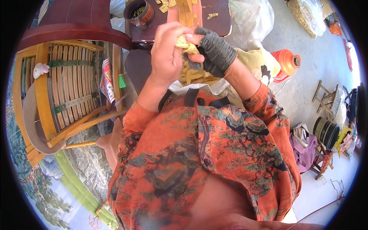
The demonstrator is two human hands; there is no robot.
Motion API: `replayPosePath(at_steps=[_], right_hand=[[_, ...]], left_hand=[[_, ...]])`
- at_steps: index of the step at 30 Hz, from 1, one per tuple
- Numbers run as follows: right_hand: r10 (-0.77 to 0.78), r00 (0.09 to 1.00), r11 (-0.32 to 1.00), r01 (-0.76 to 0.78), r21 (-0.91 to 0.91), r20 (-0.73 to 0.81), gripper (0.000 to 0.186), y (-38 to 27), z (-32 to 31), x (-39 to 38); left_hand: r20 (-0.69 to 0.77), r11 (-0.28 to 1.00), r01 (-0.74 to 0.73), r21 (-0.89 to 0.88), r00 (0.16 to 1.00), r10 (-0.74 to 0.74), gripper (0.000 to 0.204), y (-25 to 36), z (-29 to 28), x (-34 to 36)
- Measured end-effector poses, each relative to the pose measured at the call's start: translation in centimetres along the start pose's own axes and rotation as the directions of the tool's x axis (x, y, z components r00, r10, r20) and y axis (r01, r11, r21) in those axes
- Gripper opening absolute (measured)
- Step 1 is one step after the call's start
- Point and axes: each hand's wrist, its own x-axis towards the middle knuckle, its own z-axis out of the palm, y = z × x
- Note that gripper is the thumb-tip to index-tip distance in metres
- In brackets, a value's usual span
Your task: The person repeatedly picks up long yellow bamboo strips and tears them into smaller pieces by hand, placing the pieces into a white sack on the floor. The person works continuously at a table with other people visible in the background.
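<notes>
In front of my chest, my left hand (165, 57) is bare and closed, pinching a twisted bundle of pale yellow husk-like strips (187, 45). My right hand (215, 51) wears a dark grey fingerless glove and grips the same bundle from the other side, with the thumb pressed on it. The two hands almost touch. More yellow strips (197, 76) hang below them over white plastic (178, 87) on my lap. Just past my hands, a narrow wooden piece (185, 14) runs up across a dark red table (215, 27).
Scraps of yellow strip and a dark mug (138, 16) are on the table. At the left stands a slatted bamboo chair (73, 80). An orange flask (285, 63) is on the floor to the right, beyond a pale cloth bag (256, 63). Clear plastic bags (251, 19) lie beside the table.
</notes>
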Motion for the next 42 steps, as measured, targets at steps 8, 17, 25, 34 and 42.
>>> replayPosePath(at_steps=[8,17,25,34,42], right_hand=[[-0.514,0.84,0.102,0.263,-0.959,0.175,0.04,0.5,-1.2,-1.1],[-0.1,0.995,0.88,0.087,-0.467,-0.004,0.028,0.8,-2.3,0.2],[-0.142,0.971,0.968,0.096,-0.231,-0.19,0.022,0.9,-2.2,1.4],[-0.007,0.977,0.942,0.078,0.327,-0.213,0.019,1.0,-6.8,1.7],[0.003,0.938,0.955,-0.106,-0.278,-0.347,0.023,1.4,-4.3,2.3]], left_hand=[[0.298,0.54,0.609,-0.581,0.777,-0.555,0.008,-2.6,1.0,-1.8],[0.241,0.598,0.618,-0.511,0.771,-0.59,0.017,-3.6,1.0,-2.8],[0.089,0.59,0.534,-0.606,0.783,-0.616,0.015,-2.2,2.1,-1.9],[0.152,0.612,0.554,-0.564,0.798,-0.583,0.011,-3.9,0.6,-1.6],[0.164,0.967,0.135,0.215,0.971,-0.172,0.035,-3.2,0.1,-1.3]])
